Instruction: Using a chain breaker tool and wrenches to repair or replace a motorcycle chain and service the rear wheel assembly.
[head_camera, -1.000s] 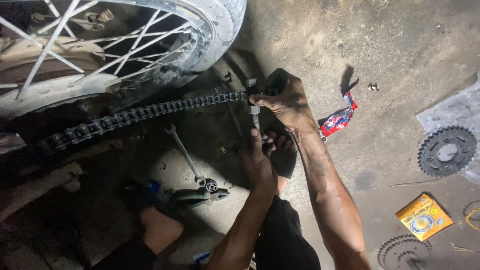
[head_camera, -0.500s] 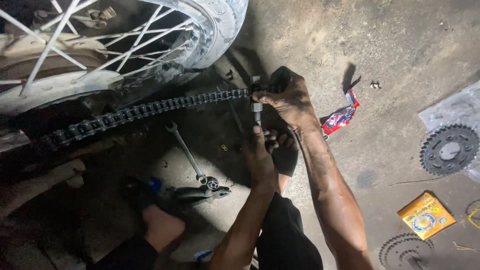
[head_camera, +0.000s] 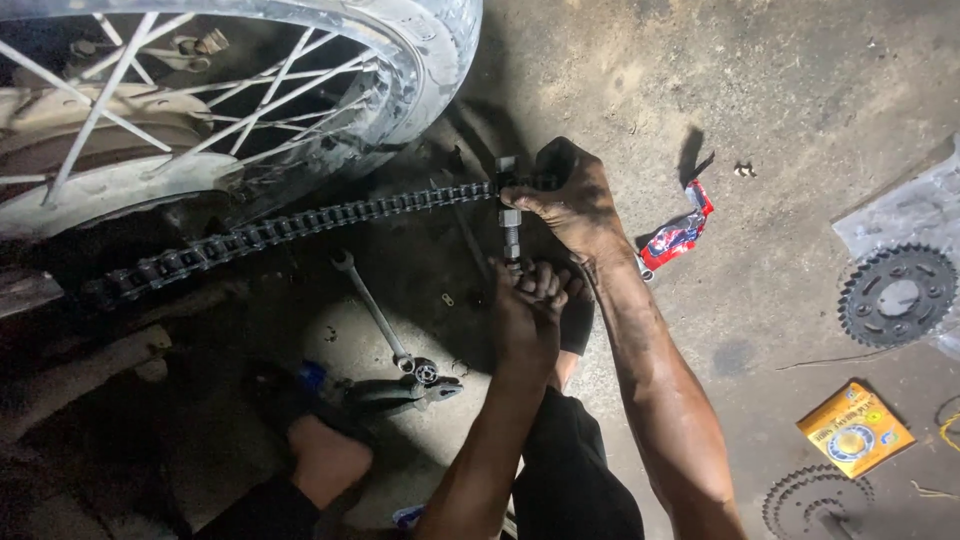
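A greasy drive chain (head_camera: 300, 222) runs from under the spoked motorcycle wheel (head_camera: 230, 90) toward the middle of the view. My right hand (head_camera: 575, 205) grips the chain's free end together with the head of a small metal chain tool (head_camera: 510, 225). My left hand (head_camera: 528, 305) sits just below it, fingers closed around the lower end of that tool's shaft. Both forearms are smeared with grease and come up from the bottom of the view.
A combination wrench (head_camera: 372, 310) and pliers (head_camera: 400, 392) lie on the concrete floor left of my arms. A red wrapper (head_camera: 678, 232) lies to the right. One sprocket (head_camera: 897, 296) rests on plastic sheet, another sprocket (head_camera: 815, 500) at bottom right, beside a yellow packet (head_camera: 853, 428).
The view has shifted slightly. My hands stay on the tool and chain end, with the left hand's fingers shifting a little on the shaft.
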